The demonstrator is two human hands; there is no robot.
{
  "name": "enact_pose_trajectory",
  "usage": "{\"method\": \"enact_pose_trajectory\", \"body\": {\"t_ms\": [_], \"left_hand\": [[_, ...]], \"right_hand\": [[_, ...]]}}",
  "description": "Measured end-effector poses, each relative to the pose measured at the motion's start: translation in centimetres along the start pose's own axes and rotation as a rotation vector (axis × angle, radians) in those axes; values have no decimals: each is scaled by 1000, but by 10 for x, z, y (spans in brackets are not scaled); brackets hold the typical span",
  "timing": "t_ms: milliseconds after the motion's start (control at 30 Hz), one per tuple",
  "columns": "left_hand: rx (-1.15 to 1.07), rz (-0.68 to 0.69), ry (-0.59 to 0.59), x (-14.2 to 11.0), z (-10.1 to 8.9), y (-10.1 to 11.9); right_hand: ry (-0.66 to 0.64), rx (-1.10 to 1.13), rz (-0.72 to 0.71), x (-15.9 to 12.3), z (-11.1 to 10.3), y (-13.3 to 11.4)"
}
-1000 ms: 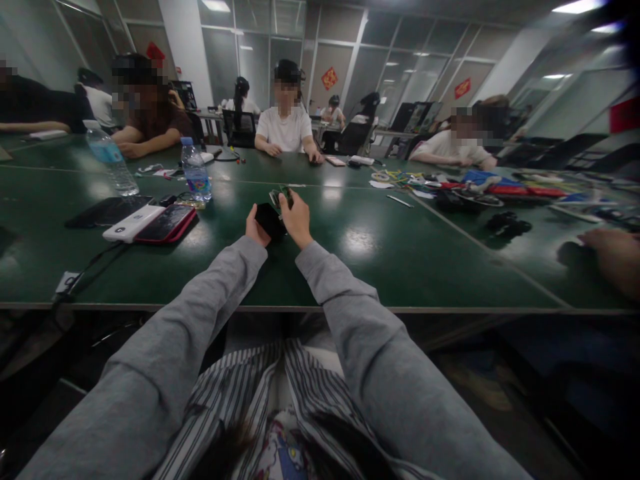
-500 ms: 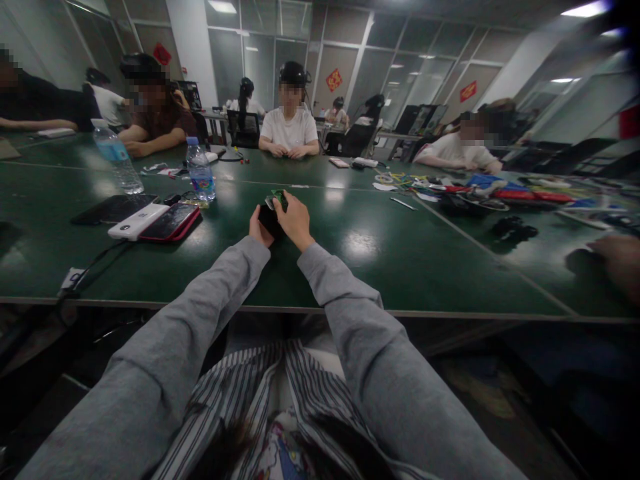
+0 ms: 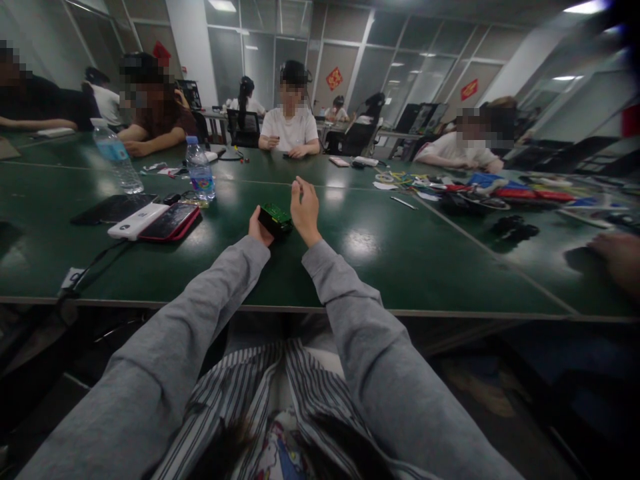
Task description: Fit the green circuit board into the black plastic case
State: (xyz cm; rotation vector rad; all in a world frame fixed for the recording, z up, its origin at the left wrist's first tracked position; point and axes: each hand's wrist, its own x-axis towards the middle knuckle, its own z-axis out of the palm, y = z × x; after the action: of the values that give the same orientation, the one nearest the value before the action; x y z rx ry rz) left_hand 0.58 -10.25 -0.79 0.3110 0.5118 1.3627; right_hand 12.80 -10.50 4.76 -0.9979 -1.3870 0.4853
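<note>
My left hand point(image 3: 259, 229) is closed around a small black case, held tilted just above the green table. A green circuit board point(image 3: 277, 215) lies in or on top of that case; how deep it sits cannot be made out. To its right is my right hand point(image 3: 305, 211), raised a little way off the board. Its fingers point upward and are partly apart, with nothing visible between them.
Left of my hands lie a white power bank point(image 3: 139, 221), a phone with a red edge point(image 3: 171, 223) and a water bottle point(image 3: 200, 173). A pen point(image 3: 403, 203) and a heap of cables point(image 3: 493, 190) are to the right. A person point(image 3: 290, 120) sits opposite.
My right hand has let go of the green circuit board and moved slightly right. The board now rests in or on the black case, while my left hand stays in place.
</note>
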Motion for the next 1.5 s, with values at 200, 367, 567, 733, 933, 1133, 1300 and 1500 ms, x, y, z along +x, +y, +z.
{"method": "enact_pose_trajectory", "body": {"t_ms": [200, 367, 567, 733, 933, 1133, 1300, 1500], "left_hand": [[7, -7, 6, 0, -1, 1], [17, 25, 50, -1, -2, 2], [32, 12, 94, -1, 3, 3], [13, 23, 85, 0, 1, 3], [-5, -18, 75, 3, -2, 3], [5, -9, 102, 1, 3, 5], [34, -3, 107, -4, 8, 6], [89, -9, 47, -8, 13, 9]], "right_hand": [[-66, -3, -21, -4, 7, 12], [-267, -45, 18, -18, 21, 20], [-316, -4, 75, -21, 25, 27], [-286, -1, 27, -22, 23, 21], [-135, -4, -8, -11, 13, 18], [22, 9, 168, 5, 10, 44], [-50, 28, 205, -1, 21, 58], [-78, 182, 347, -11, 34, 65]]}}
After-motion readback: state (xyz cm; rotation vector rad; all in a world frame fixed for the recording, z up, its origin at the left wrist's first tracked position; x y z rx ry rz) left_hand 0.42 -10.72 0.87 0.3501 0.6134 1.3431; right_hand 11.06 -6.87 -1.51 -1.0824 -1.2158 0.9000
